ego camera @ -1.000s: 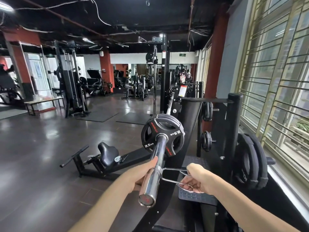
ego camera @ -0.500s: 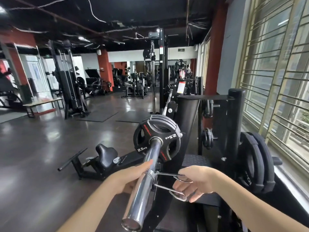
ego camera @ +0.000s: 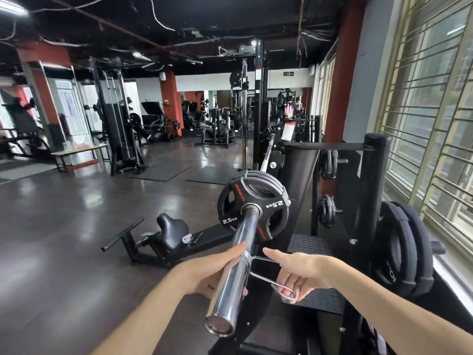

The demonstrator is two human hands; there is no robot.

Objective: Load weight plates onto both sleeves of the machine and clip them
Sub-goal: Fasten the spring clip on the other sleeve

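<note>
While the dark glossy gym floor point(ego camera: 64, 226) stretches off to your far left, a black padded seat on a low black frame point(ego camera: 172, 230) sits on it, just left of your work. Next comes your left hand point(ego camera: 204, 271), fingers curled around the shiny chrome steel sleeve point(ego camera: 236, 267) from its left side, thumb tip up against the coil of the silver wire spring clip point(ego camera: 266, 272). The clip's coil is wrapped round the sleeve right beside that hand, well short of the stack of black rubber 2.5 kg plates with red lettering point(ego camera: 252, 203), which sits further up the sleeve, away from you; bare chrome shows between clip and plates. The sleeve's capped end points down toward you, below both hands. To the right of the sleeve, your right hand point(ego camera: 298, 271) grips the clip's two wire handles, fingers curled under the lower loop and forefinger stretched along the upper one. Further right, large black plates point(ego camera: 407, 252) hang on a black storage post point(ego camera: 371, 190), and beyond them stands the barred window point(ego camera: 435, 111).
</note>
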